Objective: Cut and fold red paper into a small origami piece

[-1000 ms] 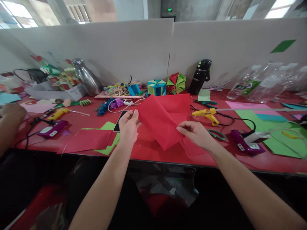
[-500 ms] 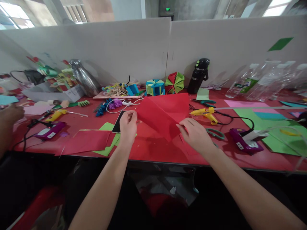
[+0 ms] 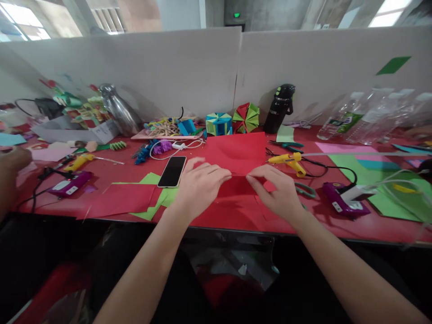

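Note:
A sheet of red paper (image 3: pixel 236 150) stands tilted up over the middle of the red table, its near edge raised. My left hand (image 3: pixel 202 186) pinches that edge with the fingers closed on it. Just to the right, my right hand (image 3: pixel 275 186) grips the same edge between thumb and fingertips. Left of my left hand lies a phone (image 3: pixel 172 171) with a dark screen. Partly hidden by my right hand are scissors (image 3: pixel 305 190) with green handles. Another red sheet (image 3: pixel 232 216) appears to lie flat below the hands.
Red and green paper (image 3: pixel 123 199) is stacked at the left. A yellow glue gun (image 3: pixel 286 162) and a purple power strip (image 3: pixel 347 200) sit at the right. Behind are folded paper shapes (image 3: pixel 218 123), a black bottle (image 3: pixel 280 108) and a steel flask (image 3: pixel 118 108). Another person's hand (image 3: pixel 15 162) shows far left.
My left hand has moved right from beside the phone to the middle of the sheet's near edge, close to my right hand. The sheet's shape has shifted, and the phone is uncovered.

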A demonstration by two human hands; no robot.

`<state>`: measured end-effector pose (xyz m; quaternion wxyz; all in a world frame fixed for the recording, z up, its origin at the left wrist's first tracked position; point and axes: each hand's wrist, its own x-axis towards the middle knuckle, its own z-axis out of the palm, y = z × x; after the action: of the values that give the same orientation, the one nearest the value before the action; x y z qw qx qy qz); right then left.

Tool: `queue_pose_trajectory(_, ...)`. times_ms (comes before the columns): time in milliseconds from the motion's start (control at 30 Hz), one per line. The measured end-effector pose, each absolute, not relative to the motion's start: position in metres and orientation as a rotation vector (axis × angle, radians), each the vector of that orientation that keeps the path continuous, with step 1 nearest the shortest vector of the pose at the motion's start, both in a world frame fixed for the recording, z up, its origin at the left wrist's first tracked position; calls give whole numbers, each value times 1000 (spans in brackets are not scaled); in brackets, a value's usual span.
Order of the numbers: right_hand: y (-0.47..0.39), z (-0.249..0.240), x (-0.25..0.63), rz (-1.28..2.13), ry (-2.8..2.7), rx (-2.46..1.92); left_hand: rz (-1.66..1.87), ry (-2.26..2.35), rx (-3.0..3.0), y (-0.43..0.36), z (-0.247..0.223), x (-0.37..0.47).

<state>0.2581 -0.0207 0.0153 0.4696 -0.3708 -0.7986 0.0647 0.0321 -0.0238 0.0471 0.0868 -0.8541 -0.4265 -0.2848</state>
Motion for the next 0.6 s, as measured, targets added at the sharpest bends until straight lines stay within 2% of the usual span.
queue_pose_trajectory(267, -15, 28, 269, 883, -1833, -1147, -651, -1775, -2908, -24, 68, 10)
queue_pose_trajectory(600, 1, 14, 290, 1167, -1893, -1223, -658, -1938, -3172, -9, 47, -6)
